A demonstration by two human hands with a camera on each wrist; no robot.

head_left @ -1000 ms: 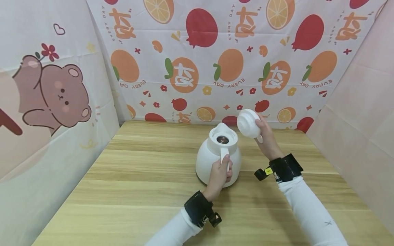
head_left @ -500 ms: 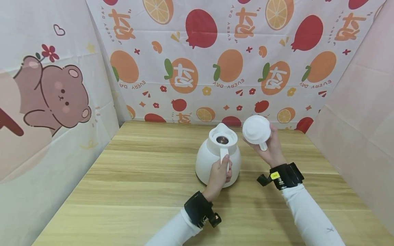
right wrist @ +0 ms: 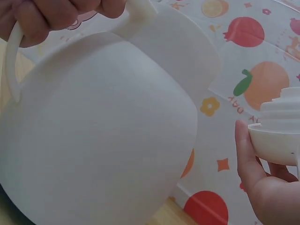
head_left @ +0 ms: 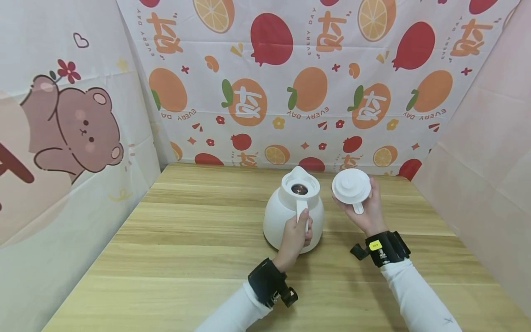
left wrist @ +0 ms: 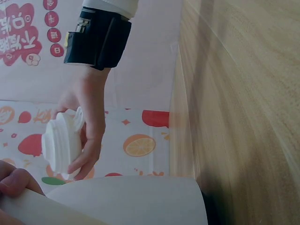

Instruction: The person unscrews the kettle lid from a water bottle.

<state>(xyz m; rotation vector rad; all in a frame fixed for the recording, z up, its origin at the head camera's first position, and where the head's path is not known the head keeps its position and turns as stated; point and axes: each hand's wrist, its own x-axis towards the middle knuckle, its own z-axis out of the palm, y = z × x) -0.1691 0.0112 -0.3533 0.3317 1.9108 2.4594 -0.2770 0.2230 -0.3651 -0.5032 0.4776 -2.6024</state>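
Note:
A white, round-bellied thermos jug (head_left: 275, 216) stands upright on the table, its mouth uncovered and a dark inside showing. My left hand (head_left: 295, 237) grips the jug's handle on the near side; in the right wrist view its fingers (right wrist: 51, 18) are curled round that handle. To the right of the jug, my right hand (head_left: 369, 212) holds the white jug lid (head_left: 351, 185) in the air, underside up, its small tab pointing toward me. In the left wrist view the lid (left wrist: 61, 145) sits between thumb and fingers, apart from the jug.
The wooden table (head_left: 186, 240) stretches around the jug on all sides. Behind it hangs a fruit-print cloth (head_left: 199, 92). A bear-print cloth (head_left: 137, 193) forms the left side and a pale pink cloth (head_left: 481, 175) the right.
My right hand has turned the lid from sideways to underside up, and moved it slightly right and lower. My left hand and the jug have stayed in place.

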